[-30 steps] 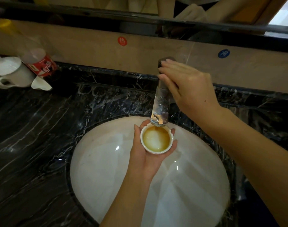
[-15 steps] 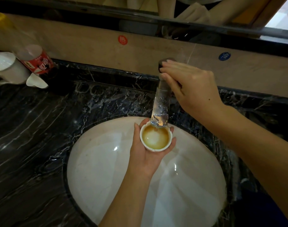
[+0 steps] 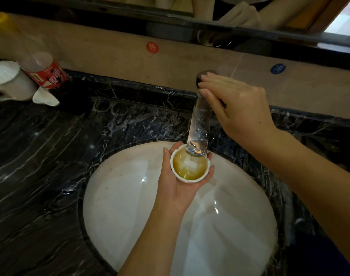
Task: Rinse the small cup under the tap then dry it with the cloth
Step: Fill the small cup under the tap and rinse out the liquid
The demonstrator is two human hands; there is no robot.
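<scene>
A small white cup [image 3: 190, 167] with brownish liquid inside rests upright in my left hand [image 3: 178, 188], held over the white basin [image 3: 130, 206] directly under the spout of the chrome tap [image 3: 199, 128]. Water is landing in the cup and whitening its middle. My right hand [image 3: 238, 106] lies over the tap's dark handle at the top, fingers wrapped on it. I see no cloth in this view.
Dark marble counter [image 3: 40, 166] surrounds the basin. At the far left stand a white teapot or mug [image 3: 9, 82], a small white cup on its side [image 3: 45, 97] and a plastic bottle with a red label [image 3: 44, 70]. A mirror runs along the back wall.
Water has started to fall into the cup, turning the centre of the brown liquid pale. Both hands stay in place; the view has shifted slightly.
</scene>
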